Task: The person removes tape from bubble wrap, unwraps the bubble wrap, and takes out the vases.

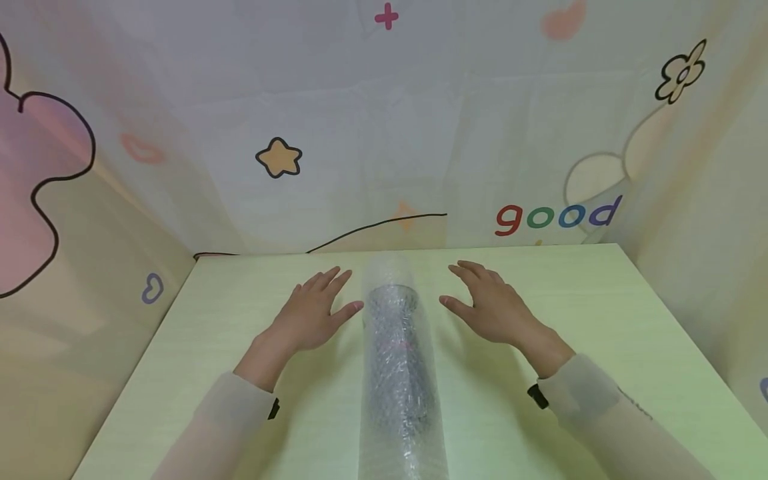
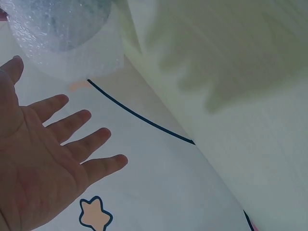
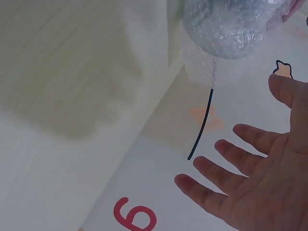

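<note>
A bubble-wrapped cylinder [image 1: 401,373] lay lengthwise on the pale green counter [image 1: 600,313], one end near the far edge. A person's left hand [image 1: 309,313] and right hand [image 1: 497,307] hovered on either side, fingers [image 2: 103,166] spread apart.

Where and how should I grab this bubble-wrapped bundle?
Probably by both long sides of the bubble-wrapped bundle, around its dark, filled section: left hand from the left, right hand from the right. It is long and rounded, running away from you, and its pale far end looks like loose wrap, likely a weaker hold.
</note>
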Available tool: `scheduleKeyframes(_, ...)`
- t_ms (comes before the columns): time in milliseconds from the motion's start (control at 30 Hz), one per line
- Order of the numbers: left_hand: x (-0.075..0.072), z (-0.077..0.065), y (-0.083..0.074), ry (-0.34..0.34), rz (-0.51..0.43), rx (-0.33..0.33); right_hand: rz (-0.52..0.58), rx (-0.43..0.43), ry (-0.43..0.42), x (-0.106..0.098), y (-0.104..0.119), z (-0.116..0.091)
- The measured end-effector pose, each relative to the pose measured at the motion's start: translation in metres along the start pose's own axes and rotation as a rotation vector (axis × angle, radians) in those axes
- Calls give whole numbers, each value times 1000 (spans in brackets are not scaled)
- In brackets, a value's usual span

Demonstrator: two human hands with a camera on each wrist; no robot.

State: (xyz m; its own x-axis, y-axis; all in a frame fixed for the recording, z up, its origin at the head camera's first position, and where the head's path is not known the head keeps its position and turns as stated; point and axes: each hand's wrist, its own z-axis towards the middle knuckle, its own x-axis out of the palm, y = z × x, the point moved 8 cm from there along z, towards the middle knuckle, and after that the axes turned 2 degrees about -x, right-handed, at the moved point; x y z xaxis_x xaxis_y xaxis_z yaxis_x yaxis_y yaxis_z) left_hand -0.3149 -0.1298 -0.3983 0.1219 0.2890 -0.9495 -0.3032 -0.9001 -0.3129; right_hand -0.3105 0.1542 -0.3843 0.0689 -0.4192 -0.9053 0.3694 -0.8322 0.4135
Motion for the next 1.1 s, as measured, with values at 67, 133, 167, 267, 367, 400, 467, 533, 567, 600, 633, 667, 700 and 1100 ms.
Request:
scheduleKeyframes(67, 2, -3, -3, -5, -4, 12, 9, -9, -7, 1, 3, -3)
scheduleKeyframes(133, 3, -6, -5, -8, -10, 24, 20, -19, -13, 2, 6, -6)
scheduleKeyframes(167, 4, -8, -6, -7, -14, 27, 26, -23, -15, 3, 7, -7)
scheduleKeyframes(267, 7, -13, -10, -2, -27, 36, 45, -39, -24, 4, 11, -11)
scheduleKeyframes(367, 9, -18, -13, 1, -43, 45, 63, -50, -30, 7, 13, -14)
scheduleKeyframes(400, 10, -20, -15, 0, -50, 48, 68, -52, -30, 8, 14, -15)
scheduleKeyframes(467, 11, -23, -17, -1, -59, 52, 78, -58, -31, 10, 15, -16)
scheduleKeyframes(533, 11, -26, -20, -1, -69, 54, 85, -60, -28, 12, 17, -18)
scheduleKeyframes(567, 12, -27, -21, -1, -74, 55, 88, -64, -28, 13, 18, -19)
scheduleKeyframes(600, 13, -28, -22, -1, -77, 57, 93, -67, -28, 14, 19, -21)
scheduleKeyframes(633, 13, -30, -23, 2, -80, 59, 97, -71, -29, 15, 19, -22)
scheduleKeyframes(667, 14, -31, -25, 1, -83, 63, 103, -73, -28, 17, 20, -23)
scheduleKeyframes(700, 16, -32, -26, 0, -84, 66, 108, -74, -26, 18, 21, -24)
scheduleKeyframes(1100, 26, -43, -30, -15, -105, 70, 142, -91, -10, 26, 31, -32)
